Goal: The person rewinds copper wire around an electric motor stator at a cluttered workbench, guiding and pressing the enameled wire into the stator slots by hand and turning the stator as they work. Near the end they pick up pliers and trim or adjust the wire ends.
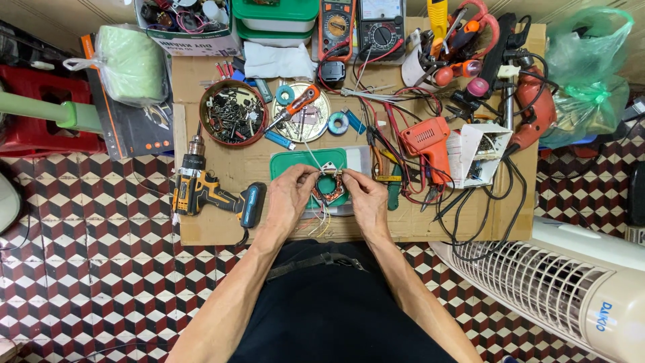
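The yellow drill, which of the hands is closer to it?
Left. The left hand is just right of the drill, past its battery end; the right hand is farther right, beyond the motor coil.

Both forearms are bare all the way up, no sleeves showing anywhere in the shot, and no watch, rings or gloves that I can make out on the left hand [290, 195] or right hand [368, 198]. Down below it's dark, near-black clothing [336, 309], with a black strap or belt [316, 261] running across it.

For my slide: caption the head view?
Both hands hold a small motor stator over a green lid.
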